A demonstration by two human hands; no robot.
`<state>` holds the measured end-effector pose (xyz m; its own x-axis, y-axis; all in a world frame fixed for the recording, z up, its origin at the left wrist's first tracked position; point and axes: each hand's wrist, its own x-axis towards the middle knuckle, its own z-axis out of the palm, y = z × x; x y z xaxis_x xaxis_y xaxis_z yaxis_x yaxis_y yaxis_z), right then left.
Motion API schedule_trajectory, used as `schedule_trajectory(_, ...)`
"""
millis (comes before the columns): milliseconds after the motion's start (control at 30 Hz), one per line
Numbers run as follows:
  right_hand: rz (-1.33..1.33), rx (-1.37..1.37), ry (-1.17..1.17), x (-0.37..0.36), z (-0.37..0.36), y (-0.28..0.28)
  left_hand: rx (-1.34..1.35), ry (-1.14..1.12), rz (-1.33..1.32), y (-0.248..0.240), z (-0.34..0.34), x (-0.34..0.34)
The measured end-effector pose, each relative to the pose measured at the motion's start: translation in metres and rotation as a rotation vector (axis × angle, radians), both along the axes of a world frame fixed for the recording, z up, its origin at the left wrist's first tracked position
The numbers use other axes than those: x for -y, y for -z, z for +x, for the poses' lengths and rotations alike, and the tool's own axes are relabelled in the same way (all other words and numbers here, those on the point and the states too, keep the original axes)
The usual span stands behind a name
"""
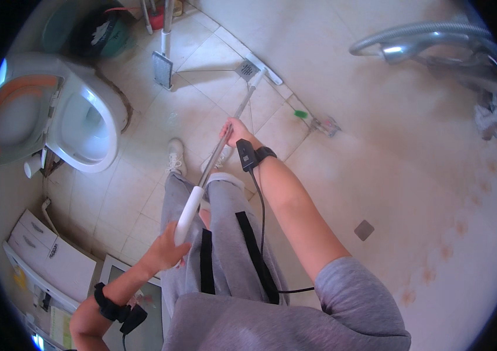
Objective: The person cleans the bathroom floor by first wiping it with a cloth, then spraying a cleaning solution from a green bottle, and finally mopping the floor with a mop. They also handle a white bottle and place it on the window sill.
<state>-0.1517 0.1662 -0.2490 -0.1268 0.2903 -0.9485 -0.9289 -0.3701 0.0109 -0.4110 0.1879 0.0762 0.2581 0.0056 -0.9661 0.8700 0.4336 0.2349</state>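
Observation:
A long floor squeegee slants across in front of me, with a thin metal pole, a white grip at the near end and a flat white head. My left hand is closed round the lower end of the white grip, close to my thigh. Farther up, my right hand wraps round the metal pole. The squeegee's head rests on the tiled floor along the foot of the wall, right beside a square floor drain.
On the left stands a toilet with its lid raised. A flat mop stands beyond my feet, near a dark green bucket. A green brush lies by the wall. A white cabinet is at lower left; a shower hose hangs upper right.

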Motion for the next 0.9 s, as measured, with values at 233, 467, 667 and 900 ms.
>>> schedule_trajectory(233,-0.157,0.147,0.128,0.006,-0.066,-0.022,0.075,0.167,0.328,0.009,-0.092,0.031)
schedule_trajectory(467,-0.221,0.064,0.149,0.010,-0.199,-0.174,-0.249,0.524,0.501,-0.007,-0.280,0.057)
schedule_trajectory(667,-0.210,0.076,0.058,0.024,-0.213,-0.193,-0.110,0.407,0.620,-0.006,-0.317,0.070)
schedule_trajectory(900,-0.174,0.122,0.150,-0.013,-0.159,-0.084,0.005,0.220,0.805,0.046,-0.244,0.052)
